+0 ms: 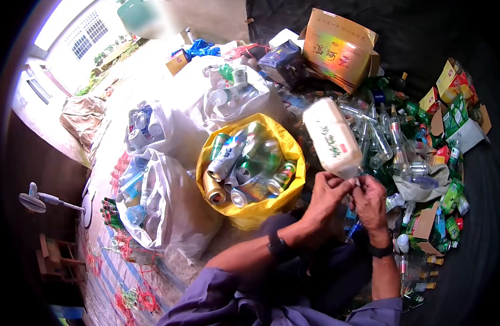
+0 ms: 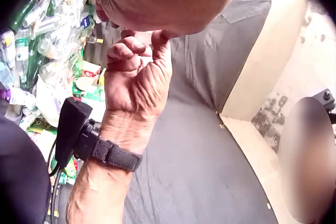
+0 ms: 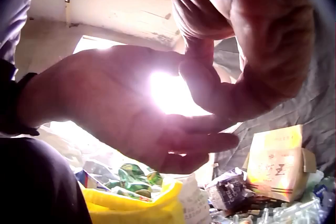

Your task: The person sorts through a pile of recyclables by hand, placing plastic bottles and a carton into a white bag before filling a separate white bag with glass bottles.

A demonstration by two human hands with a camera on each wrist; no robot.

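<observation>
Container, white (image 1: 331,136), tilted, just right of the yellow sack (image 1: 252,221). Left hand (image 1: 327,194) and right hand (image 1: 370,200) meet at its lower end; fingers of both curled, tips nearly closed, pinching that end. Yellow sack: mouth wide, filled with cans (image 1: 226,157) to near the rim. White sacks (image 1: 193,228) alongside: plastic bottles (image 1: 136,214) showing at the mouths. Carton (image 1: 337,51) at rear: contents cannot be seen. Glass bottles (image 1: 381,140) heaped loose at right.

Your package (image 1: 332,127): off-white, dark lettering, small red mark. Your sleeves (image 1: 198,293): purple-blue. At left: yellow sack (image 1: 250,217), white sacks (image 1: 182,214). Far: tan carton (image 1: 337,41), rainbow sheen.
</observation>
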